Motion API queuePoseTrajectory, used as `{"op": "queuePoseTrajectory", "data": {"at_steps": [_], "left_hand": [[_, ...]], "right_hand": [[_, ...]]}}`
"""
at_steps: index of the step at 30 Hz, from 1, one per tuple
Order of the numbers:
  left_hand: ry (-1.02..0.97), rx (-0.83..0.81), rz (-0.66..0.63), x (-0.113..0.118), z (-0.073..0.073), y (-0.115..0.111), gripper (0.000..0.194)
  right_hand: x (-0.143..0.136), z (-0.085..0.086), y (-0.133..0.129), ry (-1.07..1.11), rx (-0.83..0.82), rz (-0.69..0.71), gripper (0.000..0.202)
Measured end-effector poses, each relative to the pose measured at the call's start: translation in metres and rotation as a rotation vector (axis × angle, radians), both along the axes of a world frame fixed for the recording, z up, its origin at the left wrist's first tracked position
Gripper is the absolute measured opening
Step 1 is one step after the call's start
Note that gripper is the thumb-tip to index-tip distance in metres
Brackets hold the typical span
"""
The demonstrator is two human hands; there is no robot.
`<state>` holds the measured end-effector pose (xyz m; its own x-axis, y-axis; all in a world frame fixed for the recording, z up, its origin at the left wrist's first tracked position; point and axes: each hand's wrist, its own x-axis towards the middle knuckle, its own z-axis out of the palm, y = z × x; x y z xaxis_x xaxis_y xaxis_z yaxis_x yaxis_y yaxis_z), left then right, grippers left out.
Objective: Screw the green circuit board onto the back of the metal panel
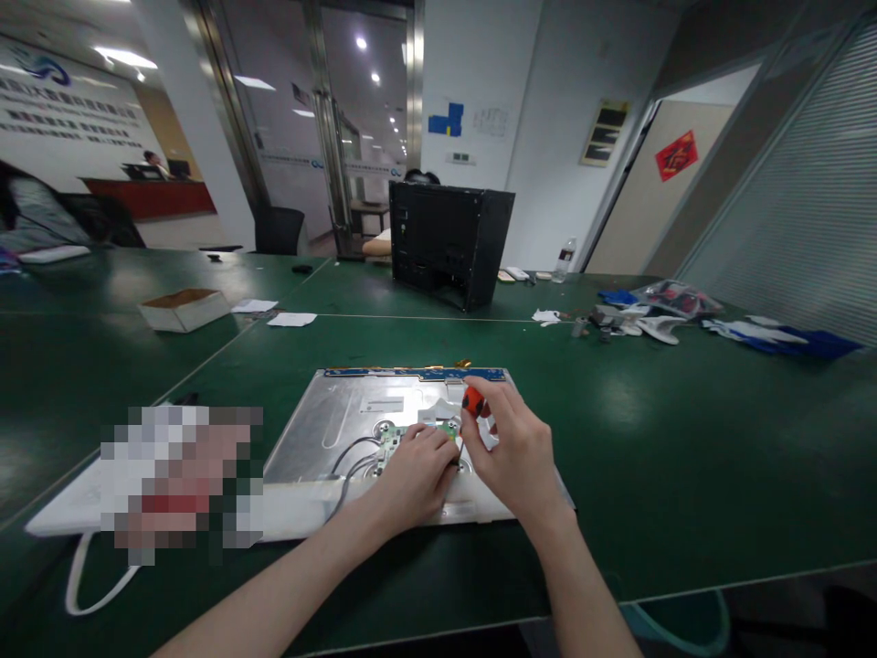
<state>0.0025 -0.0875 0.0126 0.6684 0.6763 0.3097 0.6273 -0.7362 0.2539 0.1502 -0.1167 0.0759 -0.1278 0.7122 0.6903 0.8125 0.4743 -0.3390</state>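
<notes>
A silver metal panel (308, 429) with a blue strip along its far edge lies on the green table. Near its middle is a small green circuit board (390, 440) with dark cables running to the left. My right hand (511, 439) pinches the red and black handle of a screwdriver (472, 402), held upright over the board's right side. My left hand (423, 466) rests on the board beside the screwdriver's lower end, its fingers bent together; what they may hold is hidden.
Left of the panel lies a white bag (75, 503), partly pixelated. A black computer case (445, 242) stands behind, an open box (184, 315) at the left. Plastic bags and small parts (617, 320) lie at the right, near a bottle (564, 260).
</notes>
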Motion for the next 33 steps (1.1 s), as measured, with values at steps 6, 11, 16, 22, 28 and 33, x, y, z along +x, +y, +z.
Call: {"op": "queuePoseTrajectory", "data": {"at_steps": [6,11,16,22,28,33], "left_hand": [[-0.021,0.000,0.000,-0.0001,-0.0010,0.0001,0.018],[-0.018,0.003,-0.004,-0.0004,-0.0020,0.0009,0.018],[-0.009,-0.003,-0.001,-0.0007,-0.0008,0.0008,0.017],[-0.001,0.003,0.002,-0.0002,-0.0005,0.0000,0.018],[-0.004,0.011,0.008,0.0002,-0.0031,0.0005,0.018],[0.005,0.015,0.010,-0.0003,-0.0030,0.0006,0.017]], "right_hand": [[0.0022,-0.0020,0.0012,0.000,0.011,-0.013,0.029],[0.0019,-0.0012,-0.0002,0.020,0.021,0.007,0.029],[0.0009,0.0019,-0.0016,0.017,-0.006,0.031,0.035],[0.0016,0.0011,-0.0005,0.005,-0.001,0.026,0.030],[0.0032,-0.0011,0.0009,0.012,0.026,0.012,0.030],[0.0014,0.0028,-0.0024,0.016,-0.051,0.095,0.038]]}}
